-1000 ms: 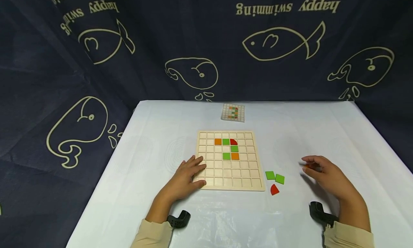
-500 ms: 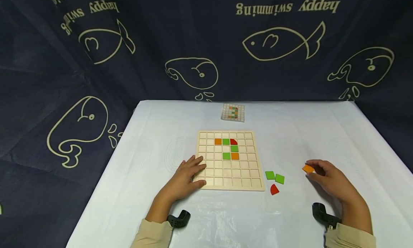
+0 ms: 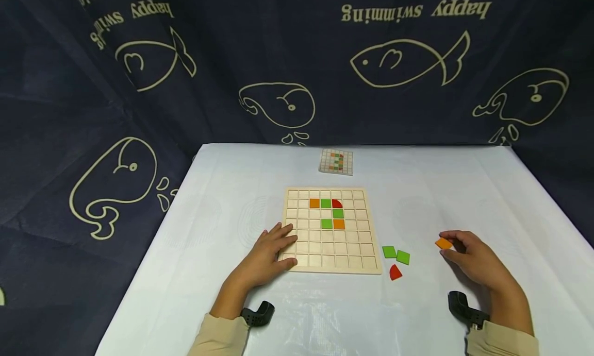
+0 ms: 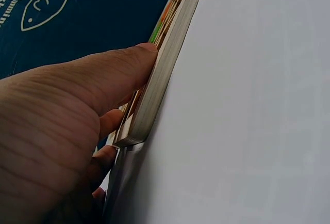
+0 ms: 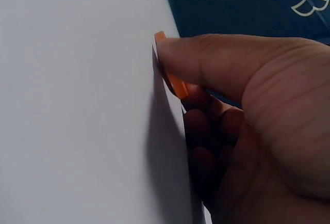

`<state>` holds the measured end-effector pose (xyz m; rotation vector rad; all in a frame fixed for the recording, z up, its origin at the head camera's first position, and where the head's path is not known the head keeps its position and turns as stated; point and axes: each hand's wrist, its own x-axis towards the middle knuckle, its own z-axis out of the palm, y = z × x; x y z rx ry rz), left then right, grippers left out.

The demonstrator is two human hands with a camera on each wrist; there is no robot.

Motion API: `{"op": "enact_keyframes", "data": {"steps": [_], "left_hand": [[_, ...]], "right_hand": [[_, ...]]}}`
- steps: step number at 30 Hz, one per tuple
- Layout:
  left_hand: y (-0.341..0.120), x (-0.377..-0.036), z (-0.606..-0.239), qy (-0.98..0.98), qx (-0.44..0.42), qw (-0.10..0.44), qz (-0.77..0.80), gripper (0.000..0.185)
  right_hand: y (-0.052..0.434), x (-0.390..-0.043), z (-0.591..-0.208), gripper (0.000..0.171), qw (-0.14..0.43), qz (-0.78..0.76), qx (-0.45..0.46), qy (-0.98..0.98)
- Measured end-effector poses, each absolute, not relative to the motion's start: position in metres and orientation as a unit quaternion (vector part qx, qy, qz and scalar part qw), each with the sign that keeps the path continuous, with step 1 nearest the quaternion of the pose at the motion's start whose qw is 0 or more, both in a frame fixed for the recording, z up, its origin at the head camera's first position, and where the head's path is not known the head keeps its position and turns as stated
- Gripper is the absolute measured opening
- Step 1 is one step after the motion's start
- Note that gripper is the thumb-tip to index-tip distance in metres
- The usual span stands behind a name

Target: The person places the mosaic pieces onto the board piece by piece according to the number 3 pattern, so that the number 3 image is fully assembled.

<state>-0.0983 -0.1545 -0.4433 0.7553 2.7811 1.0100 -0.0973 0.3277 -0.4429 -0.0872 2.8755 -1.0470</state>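
Inspecting: we take the wooden grid board as our landmark for every place below
Right hand: our right hand sits well to the right of the board; its thumb and fingers pinch an orange square tile; the right wrist view shows the tile held by its edges close over the table
Left hand: our left hand rests on the board's near-left corner, fingers lying fairly straight across the cells, thumb along the near edge; it holds nothing
Board fill: five pieces sit in the upper middle cells, two orange, two green and a red quarter-round
Loose pieces: two green squares and a red quarter-round lie just right of the board's near-right corner
Pattern card: a small card lies beyond the board's far edge
Risk, grip: we judge the pinch shallow; the tile could slip and drop short of the board
Risk, placing: the cells are snug; a tilted tile may ride on a rib or nudge a seated neighbour
Risk, board: should our left hand lift, the board may slide
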Motion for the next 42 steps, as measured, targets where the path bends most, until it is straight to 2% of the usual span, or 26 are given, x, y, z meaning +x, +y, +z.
{"op": "enact_keyframes", "data": {"steps": [6, 18, 28, 38, 42], "left_hand": [[-0.155, -0.099, -0.444, 0.911, 0.247, 0.043, 0.329, 0.055], [-0.155, -0.099, -0.443, 0.91, 0.249, 0.039, 0.328, 0.055], [-0.155, -0.099, -0.442, 0.909, 0.249, 0.041, 0.332, 0.055], [-0.155, -0.098, -0.443, 0.907, 0.248, 0.047, 0.337, 0.055], [-0.155, -0.098, -0.443, 0.907, 0.249, 0.045, 0.336, 0.056]], "right_hand": [[0.325, -0.096, -0.441, 0.035, 0.041, -0.347, -0.039, 0.936], [0.325, -0.097, -0.441, 0.043, 0.063, -0.337, -0.035, 0.939], [0.325, -0.097, -0.442, 0.034, 0.072, -0.36, -0.024, 0.93], [0.323, -0.095, -0.434, 0.035, 0.085, -0.362, -0.014, 0.928], [0.321, -0.095, -0.431, 0.034, 0.071, -0.352, -0.026, 0.933]]}}
